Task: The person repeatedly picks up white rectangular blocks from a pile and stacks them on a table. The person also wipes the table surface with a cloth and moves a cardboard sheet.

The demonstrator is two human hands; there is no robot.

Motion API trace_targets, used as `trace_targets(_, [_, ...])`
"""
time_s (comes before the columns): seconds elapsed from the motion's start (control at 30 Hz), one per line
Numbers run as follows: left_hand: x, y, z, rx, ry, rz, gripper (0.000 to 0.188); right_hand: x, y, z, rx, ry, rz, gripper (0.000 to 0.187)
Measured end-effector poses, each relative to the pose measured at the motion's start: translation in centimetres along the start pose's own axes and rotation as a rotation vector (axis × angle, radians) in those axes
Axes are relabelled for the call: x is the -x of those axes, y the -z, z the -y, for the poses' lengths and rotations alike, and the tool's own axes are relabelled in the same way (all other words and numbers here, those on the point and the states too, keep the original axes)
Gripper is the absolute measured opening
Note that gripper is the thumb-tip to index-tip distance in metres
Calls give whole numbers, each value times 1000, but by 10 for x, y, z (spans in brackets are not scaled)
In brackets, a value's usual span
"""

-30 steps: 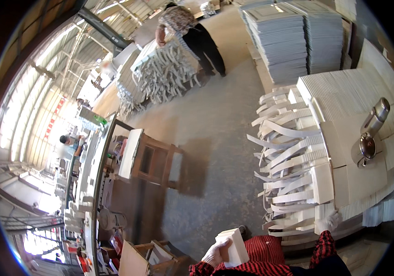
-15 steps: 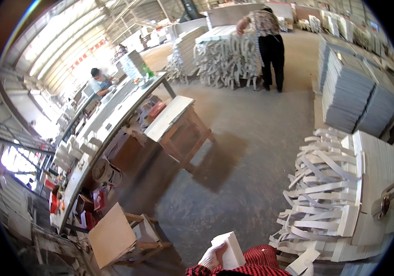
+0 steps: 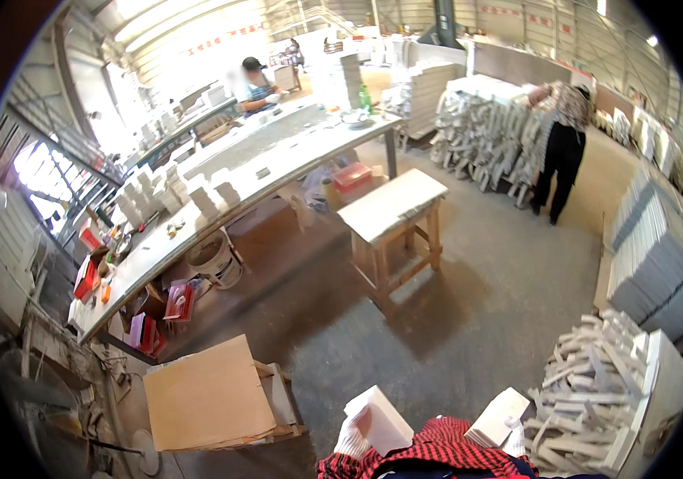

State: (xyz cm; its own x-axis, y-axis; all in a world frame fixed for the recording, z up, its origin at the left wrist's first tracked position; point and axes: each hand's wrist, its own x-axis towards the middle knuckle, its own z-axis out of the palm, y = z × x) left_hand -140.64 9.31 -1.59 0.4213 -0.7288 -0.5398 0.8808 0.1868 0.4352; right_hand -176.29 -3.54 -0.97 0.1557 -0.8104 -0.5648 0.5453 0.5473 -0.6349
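Observation:
My left hand (image 3: 352,438), in a whitish glove, is closed round the edge of a white rectangular block (image 3: 385,423), which is tilted in front of my red-and-black striped sleeve. To the right, my right hand (image 3: 516,441), also gloved and partly cut off by clothing, grips a stack of thin white boards (image 3: 496,417). Layered edges show along the near side of that stack. The two held pieces are apart, low in the picture. Beside the right hand is a large pile of pale strips (image 3: 589,391).
A brown board (image 3: 209,397) lies on a low wooden stand at left. A wooden stool (image 3: 393,205) stands ahead. The long workbench (image 3: 237,188) carries white blocks. One person (image 3: 561,152) stands by stacked boards; another (image 3: 259,92) sits behind the bench. Grey stacked panels (image 3: 657,259) stand right.
The view has turned leftward, so the bench, stool and people appear farther right. My right hand has come into view with its stack; the left still holds the white block.

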Motion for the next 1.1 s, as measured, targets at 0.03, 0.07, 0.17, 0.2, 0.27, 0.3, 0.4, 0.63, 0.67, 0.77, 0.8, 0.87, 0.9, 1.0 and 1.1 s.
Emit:
trace_targets(0.03, [-4,6,-13,74,1,1,43,-15,-26,-2,17,-22,40,61])
trace_targets(0.07, [-15,12,-24,127,-19,-17,43,-42,-43,-1,20,-79,96,62])
trace_targets(0.17, [-43,20,-55,274,-110,-99,44,-109,-114,8,70,-213,238,65])
trace_targets(0.2, [-55,15,-68,274,-147,-159,44,-135,-141,9,117,-220,270,66])
trace_targets(0.27, [-83,26,-92,413,-187,-226,48,-187,-207,3,190,-249,341,65])
trace_targets(0.3, [-90,11,-114,415,-232,-295,53,-207,-234,-3,209,-258,361,64])
trace_targets(0.4, [-107,-11,-169,463,-458,-325,57,-265,-350,-22,370,-366,427,62])
trace_targets(0.63, [-158,-15,-267,444,-802,-499,62,-332,-593,-107,596,-702,745,55])
trace_targets(0.67, [-164,-11,-283,471,-802,-539,61,-333,-618,-130,566,-737,809,57])
trace_targets(0.77, [-184,4,-338,473,-834,-607,64,-333,-695,-187,585,-875,946,58])
trace_targets(0.8, [-195,14,-352,469,-831,-598,66,-332,-718,-204,623,-892,891,55])
trace_targets(0.87, [-219,34,-387,522,-787,-570,61,-330,-755,-236,728,-904,911,53])
trace_targets(0.9, [-228,39,-410,538,-785,-519,60,-317,-778,-253,716,-911,933,51])
trace_targets(1.0, [-253,47,-470,532,-797,-606,58,-310,-851,-286,853,-985,1000,53])
trace_targets(1.1, [-269,46,-535,510,-820,-673,58,-300,-915,-328,914,-950,1096,54])
